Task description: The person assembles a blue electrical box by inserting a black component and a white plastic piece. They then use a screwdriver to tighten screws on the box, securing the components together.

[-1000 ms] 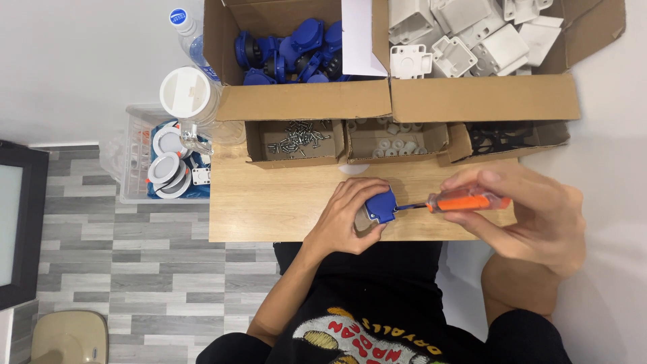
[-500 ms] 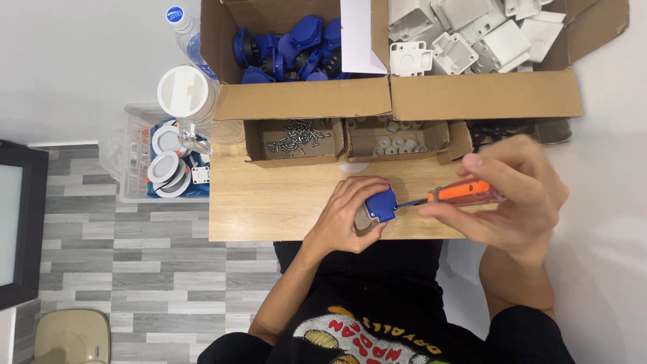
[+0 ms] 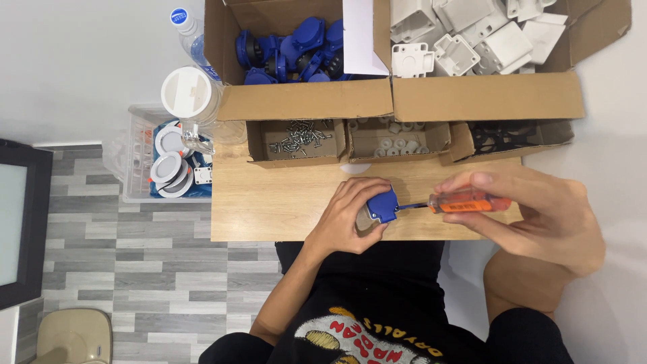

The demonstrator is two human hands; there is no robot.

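A: Item one. What does your left hand (image 3: pixel 347 219) carry?

B: Your left hand has its fingers curled closely around a small blue plastic part (image 3: pixel 383 204), with a pale piece showing under it. You hold it just above the near edge of the wooden table (image 3: pixel 269 205), near the middle.

A: Item two. Your right hand (image 3: pixel 532 212)?

B: Its fingers are wrapped around the orange handle of a screwdriver (image 3: pixel 465 201). The shaft lies nearly level, pointing left, and its tip meets the right side of the blue part. Whether the tip sits in a screw head cannot be told.

A: Item three. Stock behind your hands?

B: Three small open cardboard trays stand in a row at the far side of the table: a tray of silver screws (image 3: pixel 296 138), a tray of small white pieces (image 3: pixel 397 138), a tray of black pieces (image 3: pixel 512 135). Behind them is a large carton (image 3: pixel 306 101) of blue parts, and beside it, to the right, a carton of white plastic parts (image 3: pixel 488 98).

A: Item four. To your left?

B: A clear jar with a white lid (image 3: pixel 187 93), a water bottle with a blue cap (image 3: pixel 180 19), and a clear bin (image 3: pixel 138 162) of round white fittings, off the table's left end.
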